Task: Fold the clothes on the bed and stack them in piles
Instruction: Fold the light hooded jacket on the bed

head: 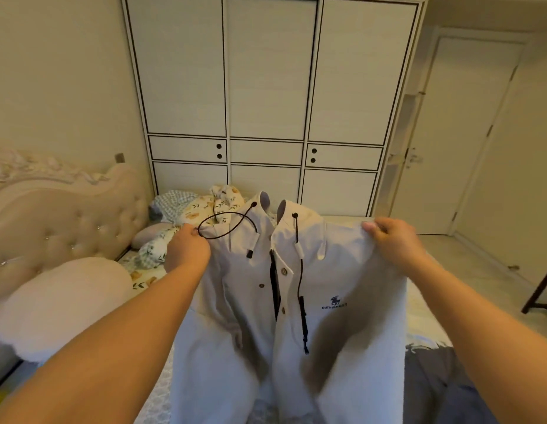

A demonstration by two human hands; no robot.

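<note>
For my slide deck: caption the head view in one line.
Both hands, left and right, hold a pale jacket up by its shoulders over the bed.

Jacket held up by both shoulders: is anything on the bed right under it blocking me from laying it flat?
The jacket hides the bed beneath it. Visible clutter lies aside: a dark garment at right, a round cushion at left.

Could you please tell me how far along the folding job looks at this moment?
Done: no folded pile is in view. In hand: the left hand and right hand hold a pale jacket up by its shoulders, unfolded. Left: folding it, plus the dark garment on the bed.
</note>
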